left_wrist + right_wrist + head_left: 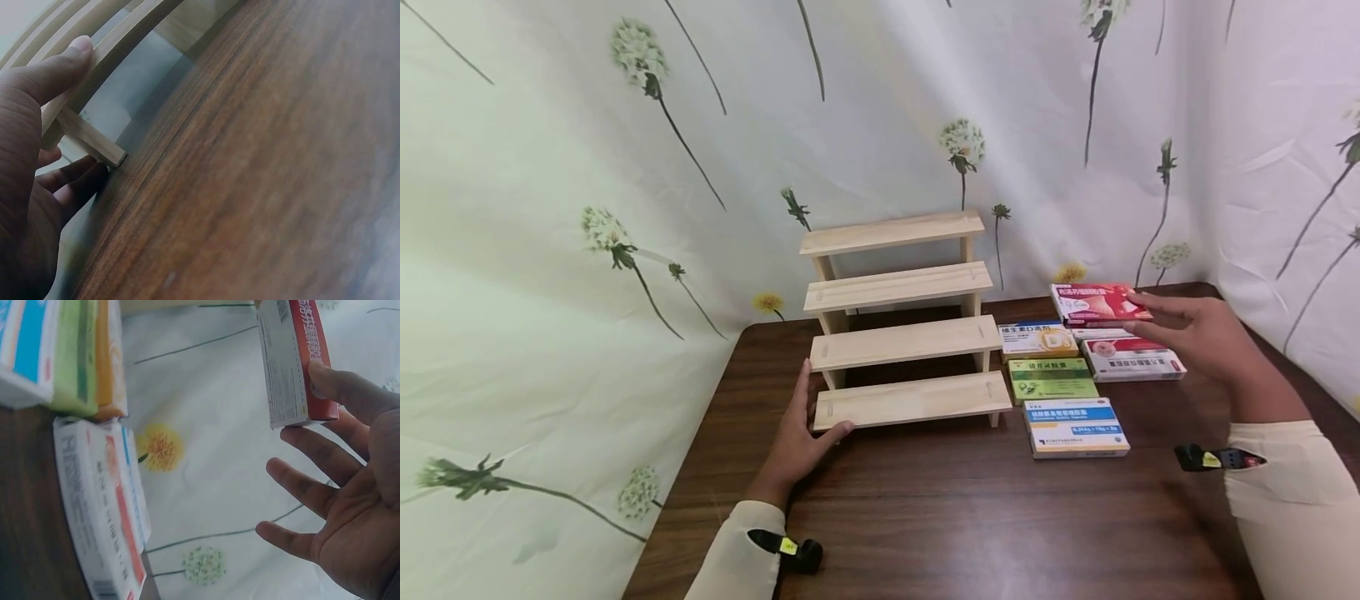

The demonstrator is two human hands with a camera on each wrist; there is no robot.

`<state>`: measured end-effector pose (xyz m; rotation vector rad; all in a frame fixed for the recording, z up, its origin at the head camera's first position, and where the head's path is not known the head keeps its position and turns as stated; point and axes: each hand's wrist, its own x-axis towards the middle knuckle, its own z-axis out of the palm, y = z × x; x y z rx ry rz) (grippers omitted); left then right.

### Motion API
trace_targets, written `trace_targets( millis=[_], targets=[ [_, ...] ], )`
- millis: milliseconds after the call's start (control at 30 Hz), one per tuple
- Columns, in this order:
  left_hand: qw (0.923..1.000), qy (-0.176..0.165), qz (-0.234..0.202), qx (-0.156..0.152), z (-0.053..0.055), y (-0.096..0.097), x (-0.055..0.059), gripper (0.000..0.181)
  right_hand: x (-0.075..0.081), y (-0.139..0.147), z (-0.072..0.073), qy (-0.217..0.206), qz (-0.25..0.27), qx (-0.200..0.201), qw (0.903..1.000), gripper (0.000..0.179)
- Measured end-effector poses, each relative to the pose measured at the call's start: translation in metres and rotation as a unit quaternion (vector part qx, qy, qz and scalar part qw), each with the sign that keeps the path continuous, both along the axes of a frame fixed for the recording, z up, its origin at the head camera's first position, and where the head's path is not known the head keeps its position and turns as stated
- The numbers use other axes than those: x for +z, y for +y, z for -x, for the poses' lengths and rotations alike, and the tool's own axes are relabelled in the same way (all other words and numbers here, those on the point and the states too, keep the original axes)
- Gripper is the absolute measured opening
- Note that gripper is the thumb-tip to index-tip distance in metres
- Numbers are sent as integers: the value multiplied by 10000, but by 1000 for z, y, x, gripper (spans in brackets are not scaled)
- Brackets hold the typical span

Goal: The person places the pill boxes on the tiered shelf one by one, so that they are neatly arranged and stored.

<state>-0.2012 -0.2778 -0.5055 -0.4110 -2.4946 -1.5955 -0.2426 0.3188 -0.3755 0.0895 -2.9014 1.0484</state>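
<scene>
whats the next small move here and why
I'd probably carry the red box left toward the wooden stand: the right hand pinches it above the other boxes, the stand is just left of them, and the left hand touches the stand's lowest step.

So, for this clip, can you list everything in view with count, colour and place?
Stand: 1, pale wood, four-tiered, centre
Held box: 1, red, held up at back right
Front box: 1, blue and white, right of the stand
Middle box: 1, green, behind the front box
Back box: 1, orange and white, behind the middle box
Side box: 1, red and white, right of the middle box
Partly hidden box: 1, white, behind the side box
Table: 1, dark brown, beneath
Backdrop: white, flower-printed, around the table
Wrist devices: 2, black, one per sleeve
Sleeves: 2, cream, lower corners
Left hand: 1, touching the stand's left end
Right hand: 1, pinching the held box
</scene>
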Motion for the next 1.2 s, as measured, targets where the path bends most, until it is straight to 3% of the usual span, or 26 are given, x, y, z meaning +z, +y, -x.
trace_targets(
  millis=[133, 333, 600, 1000, 1200],
  targets=[
    [10000, 38, 14, -27, 0, 1, 0, 125, 11, -8, 4, -178, 413, -129, 9989, 78],
    [10000, -15, -11, 13, -1, 1, 1, 125, 28, -22, 14, -48, 737, -38, 9973, 79],
    [9999, -96, 20, 66, -1, 0, 1, 125, 44, -54, 21, 105, 974, -379, 9945, 85],
    [9999, -104, -3, 25, -1, 0, 0, 124, 69, -101, 45, 1180, 1066, 160, 9871, 68],
    [9999, -111, -9, 41, -2, 1, 1, 125, 78, -134, 58, 1607, 1204, 462, 9785, 61]
  ],
)
